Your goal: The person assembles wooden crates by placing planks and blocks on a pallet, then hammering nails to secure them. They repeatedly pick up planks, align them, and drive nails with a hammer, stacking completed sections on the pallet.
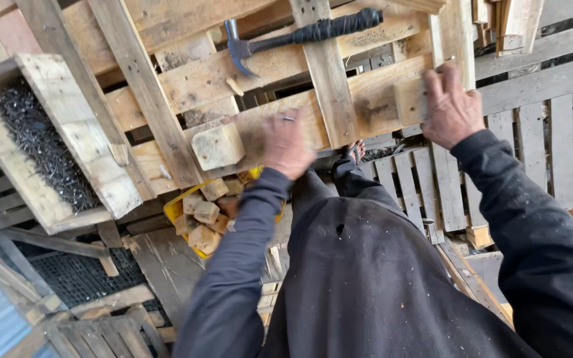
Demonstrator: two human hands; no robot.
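A big wooden pallet [339, 99] fills the top of the view, made of pale boards nailed across each other. The person wears a dark coat [366, 285] that takes up the bottom middle. To the left sits a wooden box [94, 159] full of dark nails [34, 142], tilted in the view. More grey pallets [538, 146] lie on the right, under the right arm. Below the big pallet there is a yellow tub [175, 209] with small wood blocks [205, 213] piled in it. A hammer [300, 34] with a black wrapped handle lies on top of the pallet, near the far edge, well apart from both hands. The right hand [451, 109] lies on the right end of the pallet, fingers curled over a small block [411, 101] there and holding it against the board. The left hand [288, 144] is on the near edge of the pallet, in the middle; it is blurred, the fingers look closed, and a thin nail [288, 119] seems pinched at its top. One more loose block [217, 146] sits on the pallet just left of the left hand, near it but not touching
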